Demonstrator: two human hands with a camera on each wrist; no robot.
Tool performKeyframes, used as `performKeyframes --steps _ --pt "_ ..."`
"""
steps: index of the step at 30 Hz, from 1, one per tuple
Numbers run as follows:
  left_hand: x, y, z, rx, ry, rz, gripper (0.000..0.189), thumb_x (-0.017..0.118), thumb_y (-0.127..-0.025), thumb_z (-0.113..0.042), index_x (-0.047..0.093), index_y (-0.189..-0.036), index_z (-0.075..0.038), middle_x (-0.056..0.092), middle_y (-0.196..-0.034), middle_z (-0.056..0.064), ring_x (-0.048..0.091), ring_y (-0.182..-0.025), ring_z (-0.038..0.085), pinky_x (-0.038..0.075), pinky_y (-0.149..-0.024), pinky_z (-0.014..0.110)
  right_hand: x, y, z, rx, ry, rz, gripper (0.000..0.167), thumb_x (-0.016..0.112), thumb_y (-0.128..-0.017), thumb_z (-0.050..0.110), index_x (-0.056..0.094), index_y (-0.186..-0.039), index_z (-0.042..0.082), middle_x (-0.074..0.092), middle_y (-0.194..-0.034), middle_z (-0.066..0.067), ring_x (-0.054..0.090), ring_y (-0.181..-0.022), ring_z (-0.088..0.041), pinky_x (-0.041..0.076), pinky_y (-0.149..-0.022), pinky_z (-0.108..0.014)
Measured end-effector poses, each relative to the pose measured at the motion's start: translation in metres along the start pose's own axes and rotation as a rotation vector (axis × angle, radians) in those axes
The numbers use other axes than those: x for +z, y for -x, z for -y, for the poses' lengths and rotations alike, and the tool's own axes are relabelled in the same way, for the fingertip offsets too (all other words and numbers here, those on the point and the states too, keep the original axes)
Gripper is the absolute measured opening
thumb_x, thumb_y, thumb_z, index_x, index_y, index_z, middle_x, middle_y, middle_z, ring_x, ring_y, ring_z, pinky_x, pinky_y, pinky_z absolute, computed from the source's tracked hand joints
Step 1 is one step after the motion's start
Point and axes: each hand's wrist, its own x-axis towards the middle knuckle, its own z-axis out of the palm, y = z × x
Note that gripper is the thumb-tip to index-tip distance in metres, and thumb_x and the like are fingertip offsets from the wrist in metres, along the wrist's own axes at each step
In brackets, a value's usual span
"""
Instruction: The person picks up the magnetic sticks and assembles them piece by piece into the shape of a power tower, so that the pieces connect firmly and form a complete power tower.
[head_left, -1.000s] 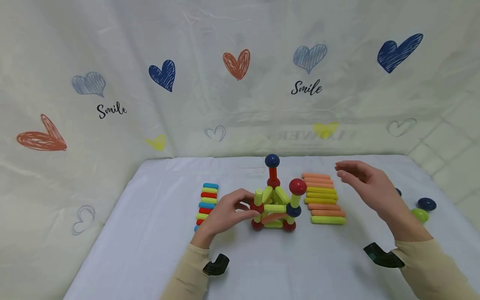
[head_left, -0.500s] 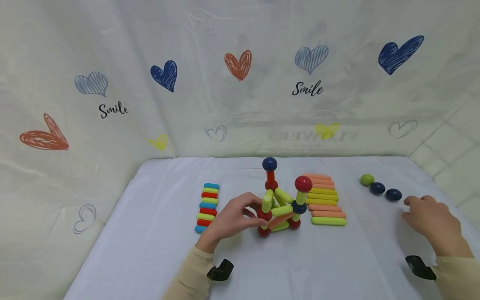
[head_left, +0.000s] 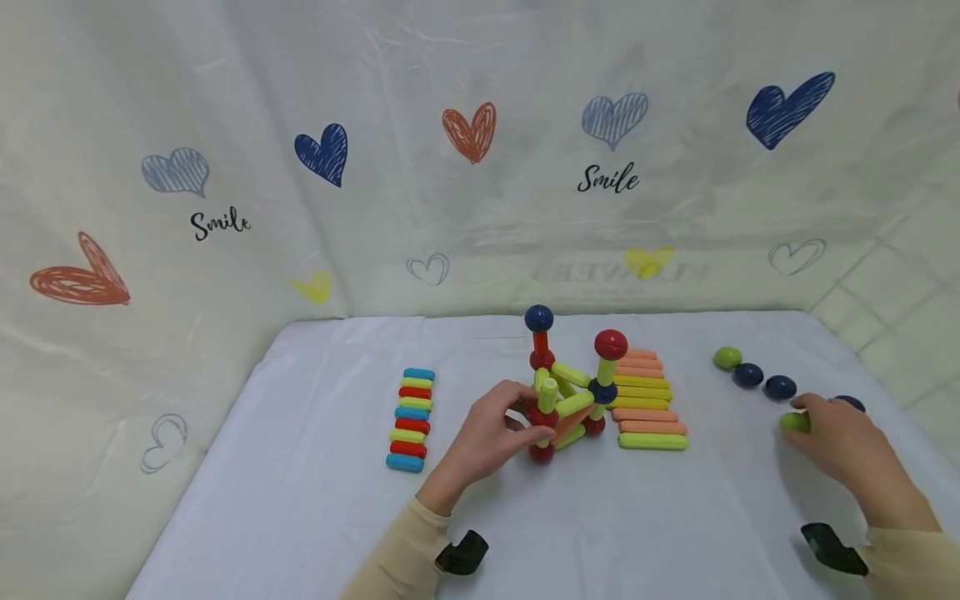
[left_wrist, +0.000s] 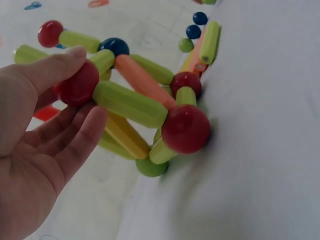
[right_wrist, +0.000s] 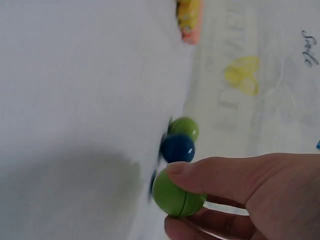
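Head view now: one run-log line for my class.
left hand: grips toy frame; right hand: pinches green ball; blue balls: near right hand

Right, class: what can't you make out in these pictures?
Head view: part of the rightmost blue ball, hidden by the right hand.
Left wrist: part of the gripped red ball, behind the left hand.
Right wrist: yellow and orange sticks, blurred, cut by the top edge.

In the middle of the head view, the rod-and-ball structure [head_left: 573, 405] mixes lime, yellow, salmon and red rods [head_left: 548, 394] with red, navy and green balls [head_left: 611, 344]. At left lie short blue, lime and red rods [head_left: 412, 413]; right of centre, longer salmon, yellow and lime rods [head_left: 645, 393], then glossy navy and green balls [head_left: 781, 388]. The cream backdrop [head_left: 390, 58] above bears scribbled navy, orange, pale-blue and yellow hearts [head_left: 471, 137].
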Motion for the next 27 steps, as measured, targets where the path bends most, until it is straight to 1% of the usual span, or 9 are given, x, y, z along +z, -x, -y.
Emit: performKeyframes --steps 3,6,9,11,13,16,17,22,27 --pt "0.006 -0.002 -0.002 -0.024 0.010 -0.036 0.038 0.078 -0.085 -0.022 0.060 -0.117 -0.013 0.058 -0.107 -0.003 0.059 -0.093 0.007 0.055 -0.075 0.020 -0.001 0.007 0.032 -0.063 -0.115 -0.051 0.048 0.073 -0.086 0.016 0.055 -0.116 -0.016 0.061 -0.098 -0.031 0.059 -0.087 -0.043 0.049 -0.069 -0.054" --pt "0.010 -0.003 -0.004 -0.047 0.028 -0.060 0.040 0.078 -0.084 -0.024 0.060 -0.118 -0.013 0.058 -0.108 -0.002 0.059 -0.095 0.007 0.055 -0.075 0.020 -0.002 0.016 0.069 -0.121 -0.266 -0.070 0.049 0.072 -0.089 0.025 0.058 -0.124 -0.007 0.064 -0.110 -0.024 0.062 -0.098 -0.042 0.055 -0.073 -0.047" --pt "0.012 -0.004 -0.004 -0.064 0.055 -0.065 0.041 0.078 -0.085 -0.025 0.060 -0.119 -0.013 0.058 -0.110 -0.002 0.059 -0.097 0.008 0.055 -0.077 0.021 -0.005 0.025 0.104 -0.164 -0.427 -0.056 0.053 0.069 -0.092 0.032 0.056 -0.134 0.002 0.060 -0.125 -0.021 0.061 -0.110 -0.038 0.057 -0.077 -0.030" --pt "0.011 -0.003 -0.003 -0.080 0.085 -0.061 0.039 0.077 -0.086 -0.025 0.060 -0.119 -0.014 0.058 -0.111 -0.002 0.059 -0.098 0.009 0.055 -0.079 0.023 -0.008 0.030 0.125 -0.181 -0.537 -0.041 0.053 0.066 -0.093 0.036 0.054 -0.136 0.006 0.057 -0.130 -0.016 0.061 -0.112 -0.027 0.054 -0.079 -0.019" --pt "0.010 -0.003 -0.001 -0.102 0.124 -0.054 0.036 0.075 -0.087 -0.025 0.061 -0.119 -0.016 0.058 -0.111 -0.003 0.060 -0.099 0.010 0.055 -0.081 0.024 -0.010 0.032 0.143 -0.187 -0.640 -0.030 0.052 0.066 -0.094 0.037 0.054 -0.137 0.009 0.055 -0.133 -0.012 0.060 -0.113 -0.015 0.050 -0.080 -0.013" --pt "0.007 -0.002 0.001 -0.143 0.186 -0.040 0.032 0.074 -0.089 -0.025 0.063 -0.118 -0.018 0.058 -0.112 -0.005 0.060 -0.100 0.011 0.054 -0.083 0.025 -0.011 0.034 0.167 -0.204 -0.783 -0.013 0.050 0.065 -0.094 0.036 0.055 -0.137 0.013 0.053 -0.136 -0.007 0.058 -0.111 -0.004 0.050 -0.084 -0.015" --pt "0.007 -0.002 0.002 -0.155 0.203 -0.035 0.032 0.074 -0.089 -0.025 0.063 -0.118 -0.019 0.058 -0.112 -0.005 0.060 -0.101 0.011 0.054 -0.083 0.025 -0.012 0.035 0.174 -0.211 -0.817 -0.006 0.049 0.065 -0.094 0.036 0.055 -0.137 0.015 0.053 -0.136 -0.006 0.059 -0.110 -0.003 0.050 -0.084 -0.016" --pt "0.006 -0.003 0.003 -0.186 0.269 -0.019 0.033 0.074 -0.089 -0.025 0.063 -0.119 -0.019 0.058 -0.115 -0.005 0.059 -0.102 0.013 0.054 -0.085 0.025 -0.014 0.036 0.201 -0.233 -0.909 0.019 0.048 0.068 -0.092 0.034 0.057 -0.135 0.015 0.056 -0.132 -0.006 0.062 -0.109 -0.013 0.054 -0.084 -0.024" --pt "0.007 -0.003 0.003 -0.190 0.300 -0.013 0.033 0.074 -0.089 -0.024 0.062 -0.119 -0.018 0.058 -0.116 -0.004 0.059 -0.103 0.015 0.053 -0.086 0.026 -0.013 0.035 0.218 -0.247 -0.926 0.005 0.047 0.069 -0.091 0.036 0.060 -0.132 0.017 0.056 -0.131 -0.001 0.062 -0.109 -0.019 0.055 -0.082 -0.027"
